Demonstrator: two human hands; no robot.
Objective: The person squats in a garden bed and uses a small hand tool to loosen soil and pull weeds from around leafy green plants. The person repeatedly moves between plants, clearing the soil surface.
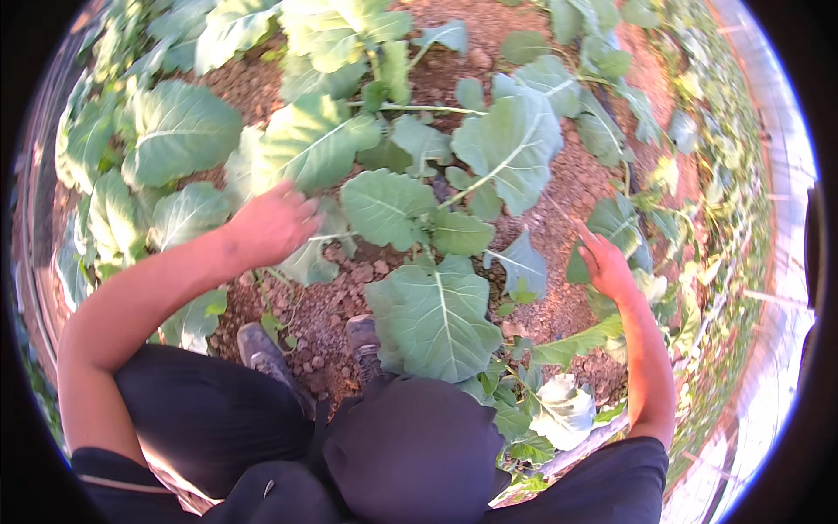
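Observation:
Leafy brassica plants with broad, pale-veined leaves grow in front of me. My left hand is curled at the lower edge of a bright leaf; whether its fingers grip anything is hidden. To the right, my right hand reaches over bare soil beside a drooping leaf, its index finger stretched forward. A thin pale line lies ahead of that fingertip, too blurred to tell what it is. Between the hands stands a young plant with a round leaf, a large upright leaf and a wide low leaf.
My shoes stand on crumbly reddish soil, close to the stems. A dark irrigation line runs along the right row. Dense foliage borders a pale sheet wall at the far right. A whitish leaf lies near my knee.

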